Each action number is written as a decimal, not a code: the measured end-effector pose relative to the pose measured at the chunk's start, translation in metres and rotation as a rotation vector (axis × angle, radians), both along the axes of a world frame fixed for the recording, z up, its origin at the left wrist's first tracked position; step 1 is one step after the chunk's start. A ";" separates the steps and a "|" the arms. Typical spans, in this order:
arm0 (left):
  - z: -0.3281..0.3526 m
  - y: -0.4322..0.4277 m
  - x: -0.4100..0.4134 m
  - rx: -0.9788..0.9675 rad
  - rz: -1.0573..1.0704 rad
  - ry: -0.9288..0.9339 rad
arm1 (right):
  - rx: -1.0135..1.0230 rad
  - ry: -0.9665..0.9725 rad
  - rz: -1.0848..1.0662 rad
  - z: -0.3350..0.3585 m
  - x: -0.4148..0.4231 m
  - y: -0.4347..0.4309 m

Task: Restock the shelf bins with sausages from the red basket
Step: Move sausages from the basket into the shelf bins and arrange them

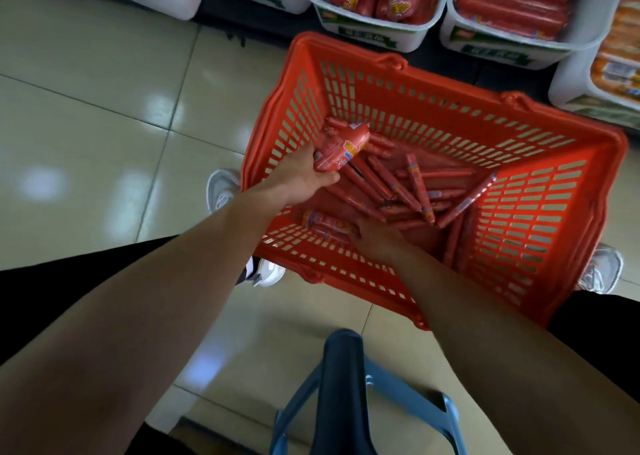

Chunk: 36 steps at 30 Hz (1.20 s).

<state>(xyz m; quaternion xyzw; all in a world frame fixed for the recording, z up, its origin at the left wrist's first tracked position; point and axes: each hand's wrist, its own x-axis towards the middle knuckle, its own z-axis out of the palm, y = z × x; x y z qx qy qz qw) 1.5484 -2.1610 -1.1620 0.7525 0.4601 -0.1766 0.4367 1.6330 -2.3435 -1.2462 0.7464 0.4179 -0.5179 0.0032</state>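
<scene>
The red basket (540, 232) stands on the floor in front of me with several thin red sausages (391, 184) loose on its bottom. My left hand (304, 177) is shut on a red sausage pack (341, 148), lifted above the basket's left side. My right hand (375, 238) is down inside the basket at its near wall, fingers on another sausage pack (327, 224) that lies on the bottom. White shelf bins (374, 33) with red sausage packs run along the top of the view.
A second white bin (498, 44) holds long red sausages; a bin (568, 87) at far right holds orange packs. My white shoes (221, 189) flank the basket. A blue and black stool (343, 385) sits under me on the tiled floor (86, 108).
</scene>
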 end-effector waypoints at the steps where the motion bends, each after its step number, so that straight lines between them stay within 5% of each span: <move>1: 0.000 0.001 -0.001 -0.010 0.002 0.004 | -0.040 -0.037 0.011 -0.002 -0.001 0.005; 14: 0.000 0.000 0.000 -0.080 0.119 -0.023 | -0.231 0.016 0.249 0.011 0.021 0.006; 21: -0.003 -0.002 0.000 -0.090 0.126 -0.022 | -0.156 -0.058 0.247 -0.003 0.008 -0.002; 27: -0.006 -0.003 -0.001 -0.096 0.137 -0.022 | -0.284 0.020 0.237 -0.009 0.012 0.005; 36: -0.006 -0.006 -0.001 -0.110 0.154 -0.036 | -0.173 0.194 0.065 -0.008 0.025 0.000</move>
